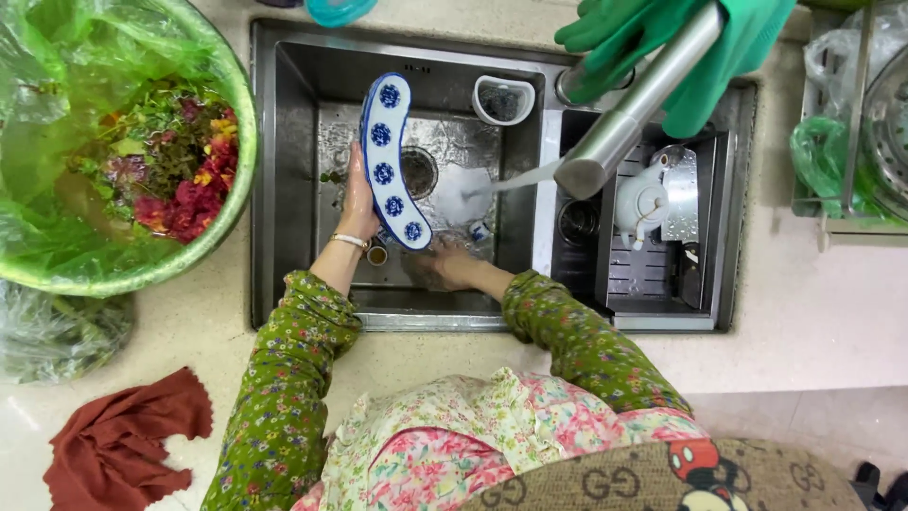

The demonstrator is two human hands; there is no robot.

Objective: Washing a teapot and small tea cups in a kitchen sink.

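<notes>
Holding a blue-and-white plate [390, 163] on edge over the sink [284, 189], the left hand [357, 203] has its grip closed on the plate's left rim, fingers wrapped behind it. Plate is white w/ blue flower medallions along the rim, standing near-vertical, lower edge down by the basin floor near the drain [417, 171]. Right hand [443, 266] sits low in the basin just right of the plate's bottom edge, touching or nearly so; blurred under water, so can't tell if its grip is spread or pressed together.

Water runs from a steel faucet [636, 104] toward the basin centre. Green rubber gloves [681, 38] hang over the faucet. White strainer cup [503, 99] hooks on the divider at the back; a white teapot [643, 201] lies in the right compartment on a rack.

On the bench, left: a big green bowl [189, 255] lined w/ plastic, holding veg and flower scraps. Red cloth [123, 440] lies crumpled at lower left. Both sleeves are green floral.
</notes>
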